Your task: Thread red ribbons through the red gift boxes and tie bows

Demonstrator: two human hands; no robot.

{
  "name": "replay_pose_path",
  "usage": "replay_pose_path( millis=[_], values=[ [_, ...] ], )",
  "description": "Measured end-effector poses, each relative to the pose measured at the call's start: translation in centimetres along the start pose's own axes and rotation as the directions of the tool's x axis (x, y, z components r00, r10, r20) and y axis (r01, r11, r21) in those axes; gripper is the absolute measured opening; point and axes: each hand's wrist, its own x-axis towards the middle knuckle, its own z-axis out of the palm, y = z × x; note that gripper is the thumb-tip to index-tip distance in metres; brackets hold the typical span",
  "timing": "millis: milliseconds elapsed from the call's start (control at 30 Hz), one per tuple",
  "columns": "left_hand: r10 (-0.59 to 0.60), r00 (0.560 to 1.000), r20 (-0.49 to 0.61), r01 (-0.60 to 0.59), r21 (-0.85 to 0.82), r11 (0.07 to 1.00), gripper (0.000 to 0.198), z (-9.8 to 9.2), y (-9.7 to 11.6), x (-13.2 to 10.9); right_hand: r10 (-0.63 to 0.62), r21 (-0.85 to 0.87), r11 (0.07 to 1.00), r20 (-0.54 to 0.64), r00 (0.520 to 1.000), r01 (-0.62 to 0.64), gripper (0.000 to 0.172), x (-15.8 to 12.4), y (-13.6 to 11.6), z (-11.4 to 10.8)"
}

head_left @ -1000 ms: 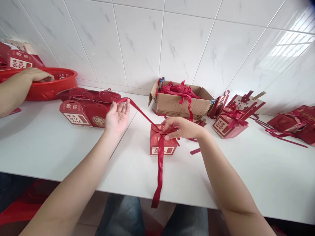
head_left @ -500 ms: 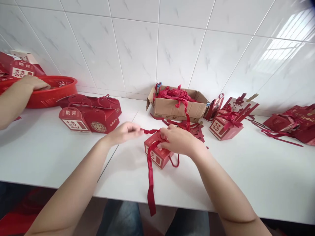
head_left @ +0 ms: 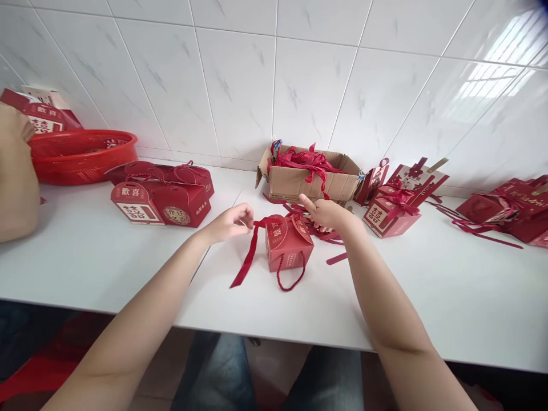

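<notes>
A small red gift box (head_left: 287,242) with gold lettering stands on the table, its twisted cord handle hanging down the near side. Red ribbon (head_left: 247,260) comes off its left top edge and trails down to the tabletop. Just left of the box, my left hand (head_left: 231,222) is loosely curled, its fingers apart and the fingertips close to the ribbon. On the other side, my right hand (head_left: 329,216) has its thumb stretched out and its other fingers curled, above a pile of flat red pieces. Whatever those fingers hold, if anything, I cannot make out.
Behind is a cardboard box (head_left: 310,181) of red ribbons. Larger red boxes (head_left: 171,200) stand left, near a red plastic basket (head_left: 88,165). A co-worker's arm (head_left: 17,177) enters at far left. A ribboned box (head_left: 391,214) and red bags (head_left: 520,208) are at right.
The gift box has been turned, so its cord handle now faces me. My right hand has left its top and moved right; my left hand no longer pulls the ribbon taut.
</notes>
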Motion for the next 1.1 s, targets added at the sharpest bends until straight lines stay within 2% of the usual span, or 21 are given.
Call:
replay_pose_path(
  millis=[67, 100, 167, 267, 333, 400, 467, 567, 667, 700, 733, 767, 867, 933, 1000, 1100],
  values=[
    [-0.021, 1.000, -0.006, 0.021, -0.053, 0.998, 0.014, -0.6, -0.1, 0.0, 0.023, 0.133, 0.990, 0.142, 0.990, -0.042, 0.081, 1.3, 1.2, 0.0],
    [-0.045, 0.998, 0.042, 0.048, -0.077, 0.996, 0.016, -0.7, -0.1, 0.0, 0.019, 0.168, 0.985, 0.189, 0.982, -0.051, 0.081, 1.7, 1.6, 0.1],
    [-0.093, 0.975, 0.204, 0.113, -0.088, 0.990, 0.027, -0.7, -0.2, 0.0, -0.006, 0.211, 0.977, 0.215, 0.977, -0.040, 0.078, 2.3, 1.7, 0.6],
    [-0.139, 0.875, 0.465, 0.131, 0.049, 0.990, 0.033, -0.1, -0.4, 0.0, -0.062, 0.251, 0.968, 0.167, 0.984, 0.019, 0.067, 2.5, 1.4, 1.2],
    [-0.174, 0.806, 0.565, 0.096, 0.166, 0.981, 0.024, 0.2, -0.4, 0.0, -0.136, 0.280, 0.956, 0.139, 0.981, 0.093, 0.061, 2.4, 1.1, 1.3],
    [-0.201, 0.766, 0.611, 0.079, 0.221, 0.972, 0.017, 0.2, -0.2, -0.2, -0.206, 0.294, 0.941, 0.099, 0.973, 0.169, 0.055, 2.1, 1.0, 1.1],
    [-0.208, 0.757, 0.620, 0.084, 0.224, 0.971, 0.015, -0.1, 0.1, -0.3, -0.240, 0.294, 0.931, 0.047, 0.970, 0.216, 0.052, 1.8, 0.9, 0.8],
    [-0.230, 0.747, 0.624, 0.127, 0.205, 0.970, 0.012, -1.0, 0.7, -0.7, -0.221, 0.276, 0.938, 0.006, 0.975, 0.211, 0.062, 1.3, 0.7, 0.5],
    [-0.299, 0.665, 0.684, 0.252, 0.171, 0.952, 0.011, -2.3, 1.2, -1.1, -0.234, 0.220, 0.951, 0.047, 0.971, 0.218, 0.063, 1.1, 0.5, 0.4],
    [-0.308, 0.651, 0.693, 0.284, 0.154, 0.946, 0.011, -2.9, 1.3, -1.3, -0.249, 0.213, 0.950, 0.065, 0.966, 0.230, 0.060, 1.1, 0.4, 0.3],
    [-0.304, 0.665, 0.683, 0.294, 0.135, 0.946, 0.011, -3.6, 1.5, -1.5, -0.264, 0.221, 0.945, 0.079, 0.961, 0.241, 0.055, 1.0, 0.4, 0.2],
    [-0.286, 0.703, 0.651, 0.280, 0.116, 0.953, 0.013, -4.3, 1.8, -1.7, -0.275, 0.243, 0.938, 0.084, 0.958, 0.248, 0.050, 1.0, 0.3, 0.1],
    [-0.179, 0.873, 0.454, 0.162, 0.075, 0.984, 0.023, -6.5, 2.8, -2.1, -0.296, 0.348, 0.899, 0.035, 0.955, 0.266, 0.037, 0.8, 0.3, -0.4],
    [-0.099, 0.949, 0.299, 0.098, 0.020, 0.995, 0.033, -7.8, 3.9, -2.2, -0.320, 0.467, 0.833, -0.030, 0.947, 0.296, 0.032, 0.6, 0.3, -0.7],
    [-0.013, 0.989, 0.148, 0.016, -0.019, 1.000, 0.037, -8.6, 5.3, -2.1, -0.358, 0.639, 0.698, -0.078, 0.930, 0.322, 0.027, 0.4, 0.4, -1.0],
    [0.127, 0.991, -0.049, -0.127, 0.009, 0.992, 0.036, -8.1, 8.3, -1.5, -0.410, 0.835, 0.463, -0.095, 0.907, 0.297, 0.028, 0.3, 0.5, -1.5]
  ],
)
